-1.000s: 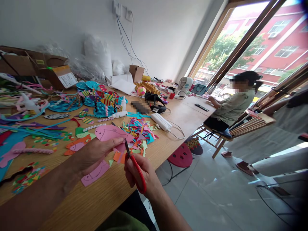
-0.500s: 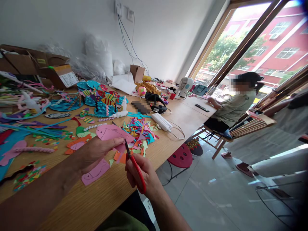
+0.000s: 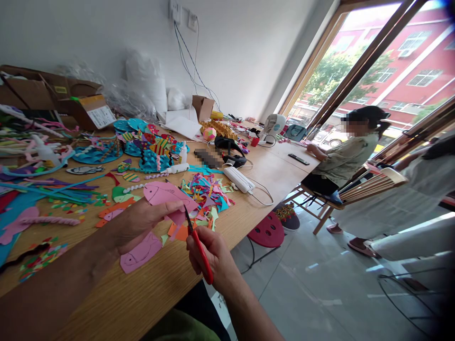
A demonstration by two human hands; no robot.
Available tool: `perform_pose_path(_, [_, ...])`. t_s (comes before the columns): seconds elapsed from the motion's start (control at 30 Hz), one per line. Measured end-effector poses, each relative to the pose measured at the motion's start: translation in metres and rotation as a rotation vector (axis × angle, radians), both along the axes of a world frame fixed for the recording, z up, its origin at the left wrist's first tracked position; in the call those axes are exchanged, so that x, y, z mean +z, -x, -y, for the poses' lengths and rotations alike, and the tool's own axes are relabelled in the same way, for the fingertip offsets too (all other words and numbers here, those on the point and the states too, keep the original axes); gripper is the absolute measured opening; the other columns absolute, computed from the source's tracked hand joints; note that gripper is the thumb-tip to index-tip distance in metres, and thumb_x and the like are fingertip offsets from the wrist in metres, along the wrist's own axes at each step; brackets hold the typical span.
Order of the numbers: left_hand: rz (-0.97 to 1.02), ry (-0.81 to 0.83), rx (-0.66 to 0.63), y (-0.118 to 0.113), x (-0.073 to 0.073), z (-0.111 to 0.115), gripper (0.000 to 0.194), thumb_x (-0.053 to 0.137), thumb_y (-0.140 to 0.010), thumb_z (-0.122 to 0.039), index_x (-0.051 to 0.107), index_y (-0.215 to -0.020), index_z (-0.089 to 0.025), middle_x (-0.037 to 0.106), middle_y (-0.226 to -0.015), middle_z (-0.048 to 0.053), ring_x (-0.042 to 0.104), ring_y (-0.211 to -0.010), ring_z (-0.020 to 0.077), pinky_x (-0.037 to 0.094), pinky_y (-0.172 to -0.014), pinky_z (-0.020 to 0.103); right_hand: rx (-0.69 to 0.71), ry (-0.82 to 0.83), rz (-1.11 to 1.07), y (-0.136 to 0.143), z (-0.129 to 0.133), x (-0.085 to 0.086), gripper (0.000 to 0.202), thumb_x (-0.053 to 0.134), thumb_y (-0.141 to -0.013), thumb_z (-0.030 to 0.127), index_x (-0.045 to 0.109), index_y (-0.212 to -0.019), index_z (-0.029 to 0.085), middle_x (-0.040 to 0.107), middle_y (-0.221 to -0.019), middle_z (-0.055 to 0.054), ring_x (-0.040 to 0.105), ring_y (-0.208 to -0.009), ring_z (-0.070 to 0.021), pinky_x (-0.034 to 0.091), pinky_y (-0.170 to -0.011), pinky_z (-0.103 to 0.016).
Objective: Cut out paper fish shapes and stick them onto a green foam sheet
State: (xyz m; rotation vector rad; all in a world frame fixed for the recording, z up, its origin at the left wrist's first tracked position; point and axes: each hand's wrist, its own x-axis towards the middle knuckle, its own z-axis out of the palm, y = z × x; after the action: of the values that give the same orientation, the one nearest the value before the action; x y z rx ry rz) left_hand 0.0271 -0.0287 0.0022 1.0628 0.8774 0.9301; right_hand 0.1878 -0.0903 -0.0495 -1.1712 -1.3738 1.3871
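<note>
Since the earlier frame, the red scissors (image 3: pixel 199 248) have closed slightly in the right hand (image 3: pixel 215 258), fingers wrapped round the handles. Left hand (image 3: pixel 141 221) pinches pink fish-drawn paper (image 3: pixel 164 193) above the table (image 3: pixel 142 296), blade tips at its edge.

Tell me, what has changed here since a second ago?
Very little. The red scissors in the right hand show slimmer handles, turned or squeezed slightly; I can't tell which. Nothing was taken hold of or let go: the left hand still holds the pink paper fish. The second pink paper and scrap pile stayed put.
</note>
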Motion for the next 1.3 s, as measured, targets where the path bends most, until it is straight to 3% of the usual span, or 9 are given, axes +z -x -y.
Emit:
perform_pose_path(0.2, [-0.171, -0.208, 0.028, 0.025, 0.015, -0.019, 0.023, 0.07, -0.071, -0.041, 0.072, -0.084, -0.023, 0.071, -0.085, 0.001, 0.061, -0.078, 0.0182, 0.046, -0.066, 0.023, 0.06, -0.166, 0.276, -0.012, -0.004, 0.005, 0.036, 0.053, -0.086, 0.04, 0.039, -0.06, 0.02, 0.038, -0.049, 0.006, 0.035, -0.045, -0.0075, 0.024, -0.043, -0.02])
perform_pose_path(0.33, [-0.519, -0.4, -0.135, 0.029, 0.024, -0.021, 0.021, 0.072, -0.065, -0.036, 0.075, -0.081, -0.024, 0.073, -0.082, 0.002, 0.062, -0.075, 0.0211, 0.046, -0.061, 0.023, 0.106, -0.262, 0.407, -0.017, -0.006, 0.01, 0.034, 0.052, -0.087, 0.036, 0.037, -0.061, 0.02, 0.036, -0.053, 0.006, 0.032, -0.049, -0.008, 0.023, -0.046, -0.021])
perform_pose_path(0.5, [-0.671, -0.493, -0.227, 0.023, 0.032, -0.015, 0.015, 0.065, -0.069, -0.035, 0.072, -0.068, -0.022, 0.063, -0.058, -0.002, 0.055, -0.056, 0.0145, 0.039, -0.05, 0.02, 0.158, -0.254, 0.413, -0.018, -0.005, 0.014, 0.033, 0.051, -0.088, 0.033, 0.037, -0.061, 0.02, 0.039, -0.054, 0.005, 0.035, -0.05, -0.0079, 0.025, -0.046, -0.021])
perform_pose_path(0.6, [-0.629, -0.436, -0.277, 0.023, 0.026, -0.015, 0.016, 0.064, -0.072, -0.035, 0.068, -0.067, -0.021, 0.057, -0.054, -0.004, 0.049, -0.052, 0.0122, 0.035, -0.046, 0.019, 0.177, -0.138, 0.25, -0.015, -0.002, 0.01, 0.032, 0.05, -0.088, 0.036, 0.04, -0.063, 0.02, 0.04, -0.051, 0.006, 0.037, -0.047, -0.0075, 0.027, -0.044, -0.019])
perform_pose_path(0.73, [-0.466, -0.31, -0.267, 0.023, 0.014, -0.015, 0.018, 0.068, -0.073, -0.038, 0.065, -0.069, -0.02, 0.059, -0.066, -0.002, 0.049, -0.057, 0.0116, 0.035, -0.048, 0.018, 0.161, -0.003, -0.025, -0.009, 0.001, 0.003, 0.04, 0.049, -0.086, 0.055, 0.045, -0.068, 0.019, 0.044, -0.047, 0.006, 0.037, -0.041, -0.0067, 0.028, -0.041, -0.018])
perform_pose_path(0.87, [-0.369, -0.233, -0.273, 0.019, 0.012, -0.009, 0.023, 0.072, -0.07, -0.041, 0.065, -0.069, -0.019, 0.056, -0.064, -0.001, 0.047, -0.056, 0.0117, 0.034, -0.046, 0.018, 0.106, 0.062, -0.12, -0.002, 0.003, -0.001, 0.051, 0.052, -0.079, 0.067, 0.048, -0.067, 0.018, 0.045, -0.044, 0.006, 0.037, -0.039, -0.0064, 0.026, -0.04, -0.019])
perform_pose_path(1.03, [-0.339, -0.158, -0.29, 0.012, 0.011, -0.005, 0.026, 0.07, -0.073, -0.044, 0.067, -0.071, -0.019, 0.058, -0.065, 0.001, 0.049, -0.055, 0.013, 0.036, -0.047, 0.019, 0.104, 0.08, -0.181, 0.002, 0.002, -0.002, 0.052, 0.055, -0.077, 0.068, 0.05, -0.064, 0.017, 0.046, -0.042, 0.006, 0.037, -0.038, -0.0066, 0.025, -0.039, -0.019])
perform_pose_path(1.3, [-0.341, -0.198, -0.128, 0.003, 0.005, -0.007, 0.028, 0.074, -0.065, -0.044, 0.068, -0.064, -0.017, 0.059, -0.061, 0.0, 0.049, -0.055, 0.0128, 0.033, -0.048, 0.019, 0.127, 0.077, -0.188, -0.002, 0.004, 0.005, 0.046, 0.054, -0.084, 0.059, 0.051, -0.068, 0.017, 0.047, -0.045, 0.006, 0.039, -0.039, -0.0067, 0.027, -0.042, -0.02])
